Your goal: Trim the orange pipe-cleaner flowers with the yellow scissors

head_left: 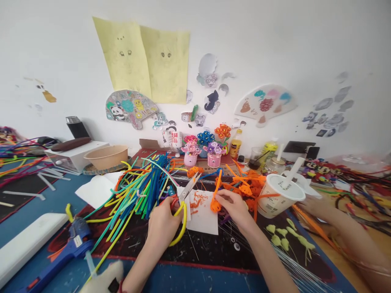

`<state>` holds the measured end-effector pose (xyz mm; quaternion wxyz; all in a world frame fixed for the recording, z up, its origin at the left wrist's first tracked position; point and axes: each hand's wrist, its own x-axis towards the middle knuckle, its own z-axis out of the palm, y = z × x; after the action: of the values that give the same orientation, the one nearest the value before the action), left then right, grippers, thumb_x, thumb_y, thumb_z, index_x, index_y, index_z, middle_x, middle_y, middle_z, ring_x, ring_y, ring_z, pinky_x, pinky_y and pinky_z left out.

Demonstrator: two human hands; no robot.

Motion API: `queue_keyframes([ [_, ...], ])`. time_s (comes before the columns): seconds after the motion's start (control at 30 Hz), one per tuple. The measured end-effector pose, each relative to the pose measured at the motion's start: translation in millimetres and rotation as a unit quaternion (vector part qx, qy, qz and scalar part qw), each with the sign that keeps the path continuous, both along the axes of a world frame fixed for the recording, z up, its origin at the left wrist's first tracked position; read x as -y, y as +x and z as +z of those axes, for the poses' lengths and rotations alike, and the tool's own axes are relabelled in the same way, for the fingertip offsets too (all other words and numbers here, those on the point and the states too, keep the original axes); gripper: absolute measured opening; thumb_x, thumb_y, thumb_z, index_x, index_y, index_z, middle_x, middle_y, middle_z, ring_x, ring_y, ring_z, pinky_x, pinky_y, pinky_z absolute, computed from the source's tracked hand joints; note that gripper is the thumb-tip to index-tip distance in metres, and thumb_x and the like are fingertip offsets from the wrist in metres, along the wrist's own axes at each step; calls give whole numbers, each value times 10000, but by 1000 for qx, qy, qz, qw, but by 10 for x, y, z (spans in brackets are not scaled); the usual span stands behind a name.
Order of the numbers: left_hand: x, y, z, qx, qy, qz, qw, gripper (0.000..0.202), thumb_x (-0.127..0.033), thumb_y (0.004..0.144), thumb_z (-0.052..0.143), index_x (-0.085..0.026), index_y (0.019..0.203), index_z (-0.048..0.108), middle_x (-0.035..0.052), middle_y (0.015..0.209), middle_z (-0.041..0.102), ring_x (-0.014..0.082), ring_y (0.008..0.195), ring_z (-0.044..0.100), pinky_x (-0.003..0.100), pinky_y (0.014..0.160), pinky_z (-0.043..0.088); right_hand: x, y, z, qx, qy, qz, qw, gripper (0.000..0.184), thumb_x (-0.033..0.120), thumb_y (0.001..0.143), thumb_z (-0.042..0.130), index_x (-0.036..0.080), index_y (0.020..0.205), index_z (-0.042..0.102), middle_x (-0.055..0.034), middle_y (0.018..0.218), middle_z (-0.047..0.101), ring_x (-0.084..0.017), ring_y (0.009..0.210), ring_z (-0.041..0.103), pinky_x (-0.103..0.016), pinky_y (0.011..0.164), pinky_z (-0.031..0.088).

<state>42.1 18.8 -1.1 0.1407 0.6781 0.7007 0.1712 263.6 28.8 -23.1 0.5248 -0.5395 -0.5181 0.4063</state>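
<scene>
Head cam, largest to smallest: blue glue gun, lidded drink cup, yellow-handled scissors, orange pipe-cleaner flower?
1. blue glue gun
2. lidded drink cup and yellow-handled scissors: look about alike, can't rank them
3. orange pipe-cleaner flower

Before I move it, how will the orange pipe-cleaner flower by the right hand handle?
The orange pipe-cleaner flower probably feels light, being twisted fuzzy wire. Its stem looks bendable, so it may droop. The fuzz should resist slipping, and the lumpy head seems unlikely to roll.
</scene>
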Motion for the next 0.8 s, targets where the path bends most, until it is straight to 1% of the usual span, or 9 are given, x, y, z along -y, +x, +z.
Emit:
queue_keyframes([
  [0.1,-10,36,55,-12,7,-18,1000,48,-255,818,560,-230,856,573,18,833,730,208,814,689,239,617,372,-47,10,-2,11,10,7,1000,236,403,708,670,168,723,667,-64,769,682,-232,752,623,-325,715,470],
  [0.17,-8,41,103,-26,11,-23,999,80,-256,829,548,-231,896,584,27,862,732,208,841,690,239,631,383,-64,7,4,20,19,18,999,221,391,715,666,170,723,669,-65,786,687,-235,777,627,-329,736,472],
  [0.3,16,-17,195,-65,11,-7,998,162,-272,842,526,-223,984,588,70,929,732,262,909,685,273,655,407,-84,-19,20,36,31,54,997,196,372,730,665,178,706,676,-40,748,685,-220,749,631,-321,722,477],
  [0.4,30,-95,231,-97,3,16,995,225,-291,870,479,-202,1050,580,105,935,731,308,903,683,310,641,418,-97,-39,15,44,31,64,997,194,367,744,653,180,692,672,-24,698,677,-207,700,630,-315,687,478],
  [0.5,30,-165,232,-120,-5,31,992,275,-292,889,444,-186,1111,566,118,929,731,319,899,684,330,653,431,-119,-52,3,47,31,67,996,196,368,740,654,178,698,675,-21,687,675,-207,707,634,-310,686,479],
  [0.6,30,-208,212,-130,-10,37,991,283,-282,890,437,-185,1124,564,119,930,732,312,891,688,336,669,440,-150,-67,-3,48,30,70,996,202,375,730,656,176,699,672,-20,688,674,-203,706,633,-302,680,478],
  [0.7,37,-215,192,-130,-13,35,991,269,-280,893,430,-199,1112,564,109,945,733,307,891,689,331,653,442,-174,-74,-1,48,27,60,997,205,371,735,644,174,685,659,-23,685,671,-203,699,633,-300,667,476],
  [0.8,41,-183,178,-126,-16,31,991,230,-289,896,423,-209,1049,576,104,931,733,312,869,691,334,630,440,-180,-49,15,50,32,46,997,211,376,730,645,173,672,653,-23,678,669,-201,693,630,-299,665,475],
])
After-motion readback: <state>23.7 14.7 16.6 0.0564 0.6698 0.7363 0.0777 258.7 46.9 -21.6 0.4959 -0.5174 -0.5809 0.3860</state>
